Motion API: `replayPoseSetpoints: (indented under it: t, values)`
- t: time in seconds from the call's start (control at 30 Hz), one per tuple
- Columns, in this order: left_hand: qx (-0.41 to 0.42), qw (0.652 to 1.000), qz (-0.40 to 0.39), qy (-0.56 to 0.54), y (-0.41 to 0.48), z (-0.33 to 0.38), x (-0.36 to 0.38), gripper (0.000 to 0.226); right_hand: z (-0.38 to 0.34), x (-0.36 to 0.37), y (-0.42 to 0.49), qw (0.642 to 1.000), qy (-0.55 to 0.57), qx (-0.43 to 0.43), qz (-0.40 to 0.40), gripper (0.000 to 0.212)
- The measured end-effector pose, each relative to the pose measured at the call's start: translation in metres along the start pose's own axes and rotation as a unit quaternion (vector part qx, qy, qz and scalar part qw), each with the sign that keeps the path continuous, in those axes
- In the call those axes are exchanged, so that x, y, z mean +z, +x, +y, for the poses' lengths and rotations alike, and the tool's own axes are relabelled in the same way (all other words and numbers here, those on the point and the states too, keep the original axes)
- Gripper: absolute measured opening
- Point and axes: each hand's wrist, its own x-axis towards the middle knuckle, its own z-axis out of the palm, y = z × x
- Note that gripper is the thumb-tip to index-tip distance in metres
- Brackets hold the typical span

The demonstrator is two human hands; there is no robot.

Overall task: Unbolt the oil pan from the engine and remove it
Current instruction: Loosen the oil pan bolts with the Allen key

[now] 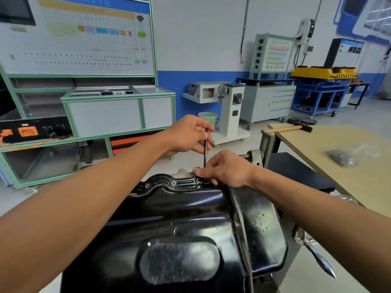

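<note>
Oil pan (179,218) fills the foreground, its stamped lettering unreadable. At its far flange the left hand (188,134) grips the top of a thin key (205,151); the right hand (224,168) pinches its foot. Hammer (289,129) and bag (343,158) lie on the worktop (317,149).

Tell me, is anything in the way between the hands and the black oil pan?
Nothing visible. The left hand grips the top of a thin tool standing upright on the oil pan rim, and the right hand pinches it low down. A bolt sits in the rim nearby.
</note>
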Motion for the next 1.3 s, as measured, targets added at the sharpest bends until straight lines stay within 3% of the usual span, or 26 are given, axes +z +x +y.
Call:
replayPoseSetpoints:
  t: [0.5,0.67,0.77,0.87,0.97,1.1,1.3]
  values:
    - [0.001,0.987,0.135,-0.087,-0.04,-0.026,-0.02,0.021,-0.005,0.001,0.014,0.992,-0.04,-0.092,-0.072,0.035]
    - [-0.063,0.979,0.155,-0.116,-0.062,-0.028,-0.027,0.018,-0.003,0.005,0.015,0.988,-0.065,-0.118,-0.068,0.032]
    - [-0.113,0.981,0.155,-0.03,-0.093,-0.045,-0.039,0.02,-0.007,0.004,0.017,0.983,-0.089,-0.127,-0.096,0.026]
    - [-0.076,0.98,0.118,0.143,-0.116,-0.047,-0.047,0.018,-0.011,0.001,0.015,0.976,-0.111,-0.142,-0.122,0.023]
    - [-0.042,0.958,0.055,0.28,-0.123,-0.036,-0.046,0.013,-0.02,-0.005,0.013,0.962,-0.17,-0.15,-0.15,0.02]
    - [-0.065,0.926,-0.022,0.372,-0.12,-0.015,-0.048,0.016,-0.027,-0.012,0.011,0.94,-0.234,-0.173,-0.176,0.019]
    - [-0.093,0.89,-0.098,0.436,-0.113,0.0,-0.054,0.025,-0.028,-0.013,0.01,0.936,-0.231,-0.185,-0.19,0.019]
